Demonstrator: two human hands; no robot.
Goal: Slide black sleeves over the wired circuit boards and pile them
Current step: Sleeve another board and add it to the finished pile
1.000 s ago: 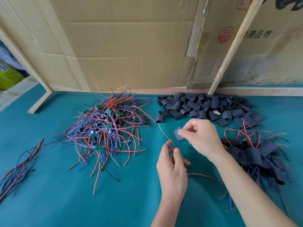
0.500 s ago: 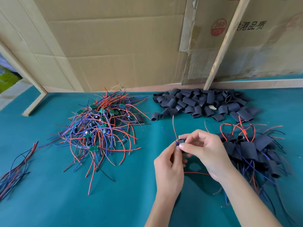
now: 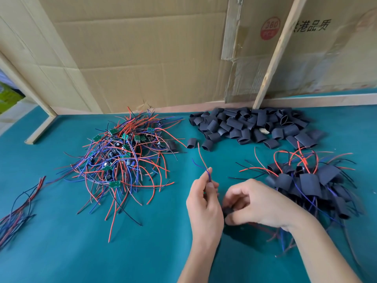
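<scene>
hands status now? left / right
Left hand: closed, pinching the red and blue wires.
Right hand: closed, fingers curled round a black sleeve, mostly hidden.

It looked like a small, improvised assembly workshop for piecework on electronics; the bench was covered in teal cloth [image 3: 61, 242]; flattened cardboard cartons [image 3: 142, 58] printed with Chinese characters served as its back wall, braced by bare wooden battens [image 3: 275, 52]; parts lay sorted in bulk heaps rather than in bins: a tangle of wired circuit boards [image 3: 120, 158], a mound of cut black sleeves [image 3: 248, 125], a pile of sleeved boards [image 3: 310, 184], and a bundle of loose wires [image 3: 18, 207] at the left edge; bare hands worked at the bench.
</scene>
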